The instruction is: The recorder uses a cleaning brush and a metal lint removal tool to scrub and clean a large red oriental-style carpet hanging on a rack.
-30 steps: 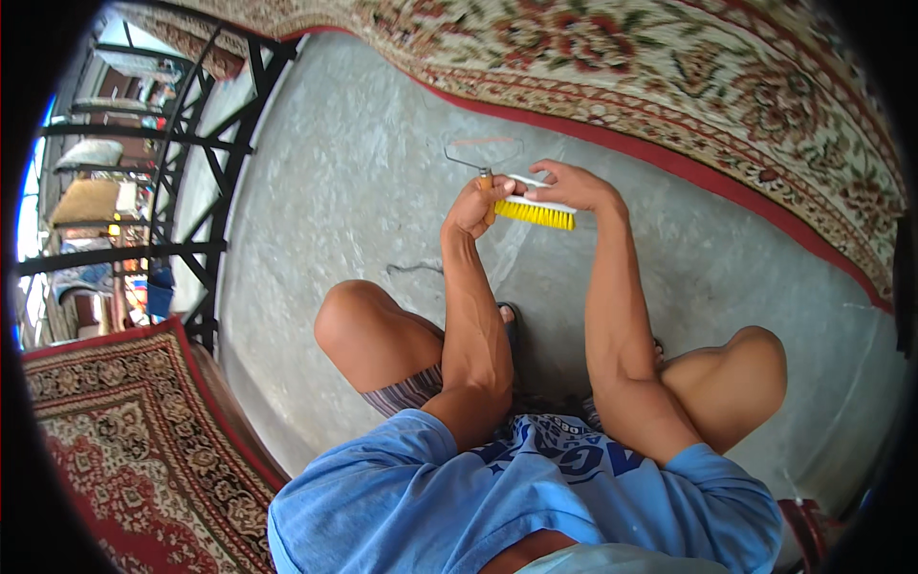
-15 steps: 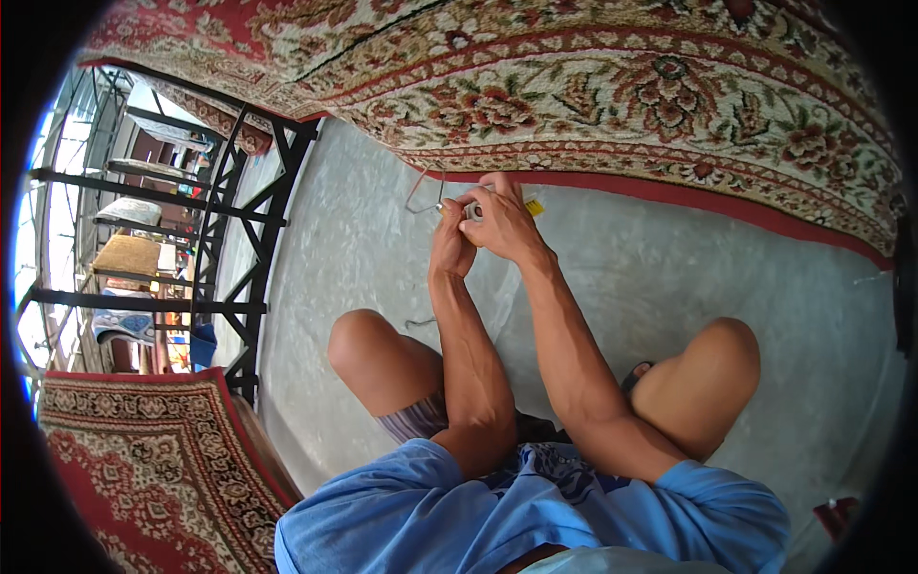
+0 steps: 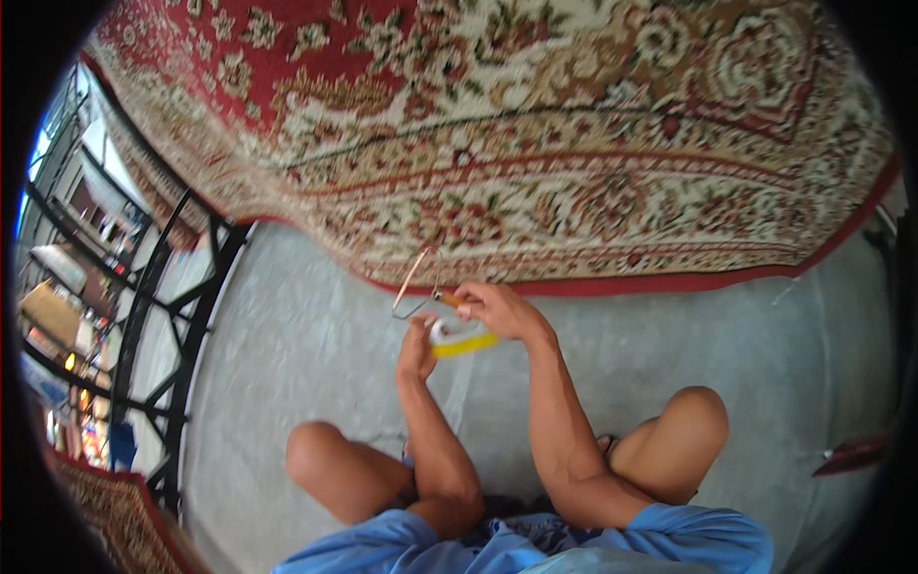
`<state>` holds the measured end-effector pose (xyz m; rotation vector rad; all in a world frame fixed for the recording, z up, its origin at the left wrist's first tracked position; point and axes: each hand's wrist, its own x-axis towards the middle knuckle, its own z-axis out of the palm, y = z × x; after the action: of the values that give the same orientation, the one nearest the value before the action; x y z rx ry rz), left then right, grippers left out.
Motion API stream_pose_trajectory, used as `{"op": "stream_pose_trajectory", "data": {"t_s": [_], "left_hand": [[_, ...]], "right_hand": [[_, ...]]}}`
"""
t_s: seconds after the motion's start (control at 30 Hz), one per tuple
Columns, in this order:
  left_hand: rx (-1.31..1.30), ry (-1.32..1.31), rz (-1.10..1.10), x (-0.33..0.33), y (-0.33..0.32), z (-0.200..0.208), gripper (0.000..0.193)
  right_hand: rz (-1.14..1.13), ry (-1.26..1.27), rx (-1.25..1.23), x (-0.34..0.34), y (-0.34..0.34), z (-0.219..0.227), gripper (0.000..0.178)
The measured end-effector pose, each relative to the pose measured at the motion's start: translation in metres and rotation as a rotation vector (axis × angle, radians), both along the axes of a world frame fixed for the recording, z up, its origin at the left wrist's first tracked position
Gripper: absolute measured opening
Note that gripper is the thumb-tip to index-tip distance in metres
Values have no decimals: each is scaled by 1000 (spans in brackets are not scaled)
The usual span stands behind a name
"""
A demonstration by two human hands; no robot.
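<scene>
My right hand (image 3: 502,311) is closed round a short orange-brown handle (image 3: 447,298). Beside the handle is a bent metal wire (image 3: 409,311), with one copper-coloured arm rising over the carpet's edge. How wire and handle join is too small to tell. Lower and to the left, my left hand (image 3: 418,349) has its fingers pinched at the end of a yellow-and-white strip (image 3: 466,344), smeared by motion. Both hands are just in front of the red-bound edge of a large floral carpet (image 3: 612,206).
The carpet hangs across the far side above a grey floor (image 3: 316,354). A black metal truss (image 3: 177,383) runs along the left. Another patterned carpet (image 3: 115,507) lies at the lower left. My bent knees (image 3: 693,421) flank my forearms. A dark red object (image 3: 851,454) is at far right.
My view has tilted up, showing more carpet. My hands have moved apart; the orange-brown handle now shows in the right, and the yellow-and-white strip shows between them.
</scene>
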<state>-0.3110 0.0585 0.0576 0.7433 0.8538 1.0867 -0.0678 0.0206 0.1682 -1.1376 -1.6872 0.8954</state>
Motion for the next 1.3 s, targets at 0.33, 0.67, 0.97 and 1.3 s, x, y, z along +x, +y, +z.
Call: {"op": "stream_pose_trajectory", "data": {"t_s": [0.33, 0.67, 0.97, 1.3], "left_hand": [[-35, 24, -57, 41, 95, -45, 48], [-15, -284, -166, 22, 113, -71, 41], [39, -280, -51, 25, 98, -73, 43], [70, -255, 2, 55, 95, -87, 47]], "right_hand": [[-392, 817, 393, 66, -54, 202, 22], [-1410, -259, 944, 168, -32, 520, 27], [-1808, -980, 1034, 251, -1, 660, 39], [-1009, -1038, 887, 145, -22, 279, 23]]}}
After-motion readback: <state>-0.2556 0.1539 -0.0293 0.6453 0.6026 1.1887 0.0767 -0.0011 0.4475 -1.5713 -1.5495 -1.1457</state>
